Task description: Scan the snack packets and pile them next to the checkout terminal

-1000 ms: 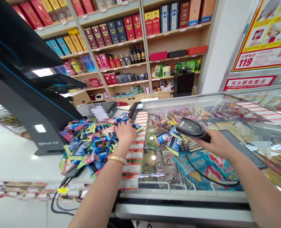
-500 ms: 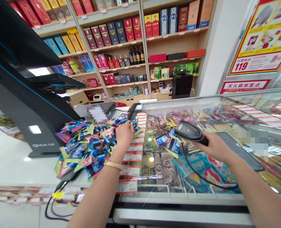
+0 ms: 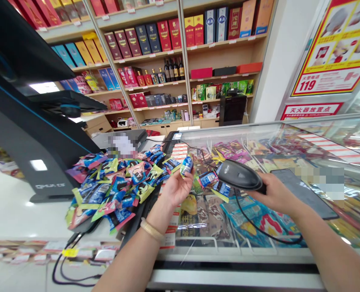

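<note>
My left hand (image 3: 176, 187) is turned palm up and pinches a small blue snack packet (image 3: 186, 164) between thumb and fingers, just right of a big pile of blue, green and pink snack packets (image 3: 113, 184) on the counter. My right hand (image 3: 275, 194) grips a black barcode scanner (image 3: 238, 175), its head pointing left toward the held packet. The scanner's black cable (image 3: 255, 227) loops over the glass lid. A couple of loose packets (image 3: 212, 180) lie on the glass between my hands.
A black checkout terminal (image 3: 30, 121) stands at the left. The glass-topped freezer (image 3: 259, 142) holds packaged goods, and a dark tablet (image 3: 304, 192) lies on it. Shelves of boxed liquor and bottles (image 3: 167, 52) fill the back wall. Cables (image 3: 67, 263) hang over the counter front.
My left hand lifted off the pile, turned palm up and now holds one blue packet toward the scanner. My right hand with the scanner shifted slightly left and lower.
</note>
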{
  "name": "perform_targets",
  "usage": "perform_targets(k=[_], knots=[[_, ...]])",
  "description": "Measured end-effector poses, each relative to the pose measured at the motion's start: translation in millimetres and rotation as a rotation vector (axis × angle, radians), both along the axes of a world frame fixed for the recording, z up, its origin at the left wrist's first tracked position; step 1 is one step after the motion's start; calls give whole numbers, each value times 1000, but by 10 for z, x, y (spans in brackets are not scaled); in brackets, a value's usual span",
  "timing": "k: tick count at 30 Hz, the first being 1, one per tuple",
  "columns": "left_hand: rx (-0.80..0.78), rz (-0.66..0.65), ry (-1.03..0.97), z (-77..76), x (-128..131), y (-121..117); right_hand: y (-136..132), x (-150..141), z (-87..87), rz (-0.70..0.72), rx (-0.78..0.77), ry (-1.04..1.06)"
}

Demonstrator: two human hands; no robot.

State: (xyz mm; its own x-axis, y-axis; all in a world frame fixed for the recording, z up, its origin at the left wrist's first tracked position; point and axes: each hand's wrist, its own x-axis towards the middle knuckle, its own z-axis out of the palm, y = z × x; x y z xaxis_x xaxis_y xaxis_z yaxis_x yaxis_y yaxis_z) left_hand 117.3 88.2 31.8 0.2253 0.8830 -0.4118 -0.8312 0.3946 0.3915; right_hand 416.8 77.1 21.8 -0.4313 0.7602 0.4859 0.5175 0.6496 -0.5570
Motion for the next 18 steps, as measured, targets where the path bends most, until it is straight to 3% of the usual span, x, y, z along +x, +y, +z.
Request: perform_targets(k=[5, 18], knots=[[-66, -51, -147, -38, 60, -48, -40, -39, 2, 53, -18, 0], [46, -213, 33, -60, 81, -120, -93, -97, 62, 97, -1, -26]])
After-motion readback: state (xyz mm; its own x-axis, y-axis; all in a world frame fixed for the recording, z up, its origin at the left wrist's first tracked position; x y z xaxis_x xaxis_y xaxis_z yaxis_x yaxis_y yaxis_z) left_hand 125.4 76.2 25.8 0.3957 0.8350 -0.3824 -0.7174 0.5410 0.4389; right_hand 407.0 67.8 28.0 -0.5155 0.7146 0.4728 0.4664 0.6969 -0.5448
